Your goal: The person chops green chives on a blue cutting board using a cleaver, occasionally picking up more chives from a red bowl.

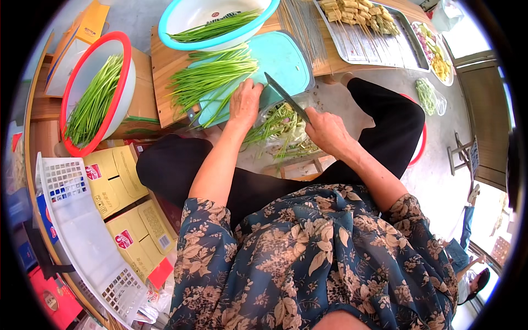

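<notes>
My right hand (328,131) grips a kitchen knife (286,95) by its handle. The dark blade slants up and left, its tip over the turquoise cutting board (284,55). Beside that tip, my left hand (245,103) has its fingers curled on the ends of some green stalks at the board's near edge; its palm side is hidden. A thick bundle of green stalks, probably garlic chives (214,72), covers the board's left part and overhangs it. Below, between the knees, trimmings (284,119) lie in and around a clear plastic bag.
More stalks lie in a turquoise-rimmed basin (222,44) and a red-rimmed basin (124,49). Thin skewers (303,31) lie right of the board, near a metal tray (379,57) of skewered food. A white plastic basket (88,231) and yellow cartons (117,181) stand left. Another person (466,284) is at far right.
</notes>
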`<action>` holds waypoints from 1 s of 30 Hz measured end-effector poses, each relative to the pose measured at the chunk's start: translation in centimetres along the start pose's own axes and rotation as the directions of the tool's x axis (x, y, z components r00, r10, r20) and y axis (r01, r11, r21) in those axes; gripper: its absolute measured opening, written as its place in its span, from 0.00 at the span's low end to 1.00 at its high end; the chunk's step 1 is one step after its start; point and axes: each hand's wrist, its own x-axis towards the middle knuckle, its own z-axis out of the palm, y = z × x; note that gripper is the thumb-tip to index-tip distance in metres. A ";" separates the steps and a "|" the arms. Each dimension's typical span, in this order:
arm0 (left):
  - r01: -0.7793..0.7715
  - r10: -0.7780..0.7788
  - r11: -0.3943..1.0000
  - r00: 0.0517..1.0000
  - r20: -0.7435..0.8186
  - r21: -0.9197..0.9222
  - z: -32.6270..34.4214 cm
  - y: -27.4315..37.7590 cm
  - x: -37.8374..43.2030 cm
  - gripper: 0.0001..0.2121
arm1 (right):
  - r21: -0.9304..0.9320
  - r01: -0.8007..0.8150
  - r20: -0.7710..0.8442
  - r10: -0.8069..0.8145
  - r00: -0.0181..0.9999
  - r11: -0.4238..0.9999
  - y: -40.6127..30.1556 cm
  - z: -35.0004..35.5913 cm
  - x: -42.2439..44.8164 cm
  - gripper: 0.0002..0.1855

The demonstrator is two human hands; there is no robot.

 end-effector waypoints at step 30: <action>0.292 -0.292 0.950 0.956 0.021 -0.112 0.4 -1.2 0.3 0.03 | 0.096 -0.096 -0.015 0.098 0.995 0.991 -1.0 -1.5 -0.8 0.12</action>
